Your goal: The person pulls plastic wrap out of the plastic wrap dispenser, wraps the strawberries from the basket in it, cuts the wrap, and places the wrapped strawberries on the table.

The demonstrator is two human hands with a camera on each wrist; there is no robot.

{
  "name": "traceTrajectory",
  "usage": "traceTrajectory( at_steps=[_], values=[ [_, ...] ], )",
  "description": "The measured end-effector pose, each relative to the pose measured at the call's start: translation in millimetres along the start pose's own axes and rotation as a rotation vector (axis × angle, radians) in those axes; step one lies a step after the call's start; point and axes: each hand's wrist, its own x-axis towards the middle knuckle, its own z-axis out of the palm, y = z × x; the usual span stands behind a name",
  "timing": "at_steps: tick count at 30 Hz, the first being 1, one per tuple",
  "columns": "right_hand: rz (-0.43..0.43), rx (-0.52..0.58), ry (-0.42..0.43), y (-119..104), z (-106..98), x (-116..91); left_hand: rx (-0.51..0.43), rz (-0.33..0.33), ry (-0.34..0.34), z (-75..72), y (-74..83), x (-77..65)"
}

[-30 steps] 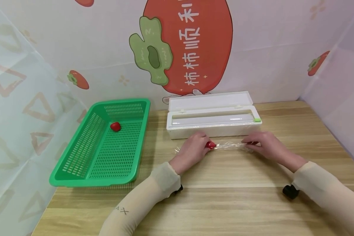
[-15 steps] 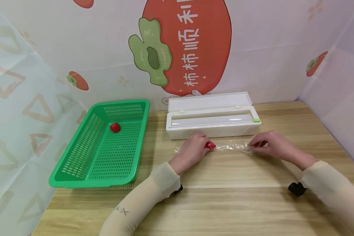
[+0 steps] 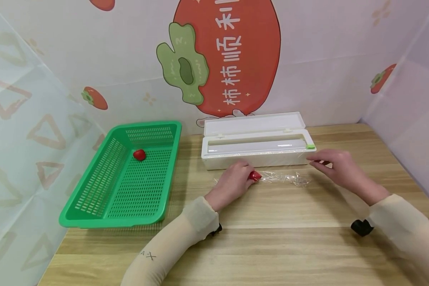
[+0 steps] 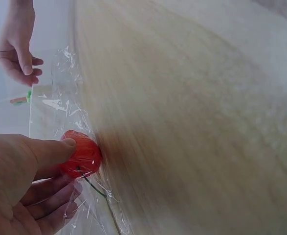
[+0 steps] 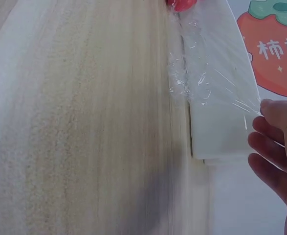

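On the table in front of a white box, my left hand [image 3: 232,180] holds a small red strawberry-shaped fruit [image 4: 84,154] between thumb and fingers. Clear cling film [image 3: 280,177] covers the fruit and runs to the right as a crumpled strip. A thin green stem-like line shows beneath it in the left wrist view. My right hand [image 3: 337,165] is raised at the right front corner of the box. Its thumb and forefinger pinch a far edge of the film [image 5: 216,81], which stretches up toward the fingertips over the box front in the right wrist view.
The white cling film box [image 3: 255,161] stands behind the hands with its lid [image 3: 254,123] up and a roll [image 3: 255,146] inside. A green slider [image 3: 310,146] sits at its right end. To the left is a green basket [image 3: 153,216] with another red fruit [image 3: 139,155].
My right hand has pulled right, left the near strip of film on the table, and moved up to the box corner. My left hand has stayed on the red fruit.
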Motion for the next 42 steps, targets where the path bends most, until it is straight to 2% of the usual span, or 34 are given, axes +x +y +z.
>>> traceTrajectory(
  at_steps=[5,11,19,33,38,42],
  values=[
    [0.031,-0.065,0.053,-2.9,1.4,-0.7,-0.001,0.007,0.005,2.3,-1.5,0.0],
    [0.078,-0.107,0.068,-5.2,3.8,-1.7,0.001,0.003,0.004,2.7,-2.0,0.6],
    [0.032,-0.135,0.116,-6.1,7.3,-0.8,-0.004,0.008,0.002,0.8,-1.3,1.2],
    [-0.010,-0.199,0.058,-8.5,9.1,1.1,-0.016,0.010,0.017,-5.0,0.1,1.9],
    [0.000,-0.201,0.053,-10.3,8.4,2.5,-0.080,0.051,0.063,-14.6,5.3,10.5],
    [0.020,-0.199,0.033,-11.9,7.0,3.7,-0.091,0.118,0.117,-29.7,16.8,27.8]
  ],
)
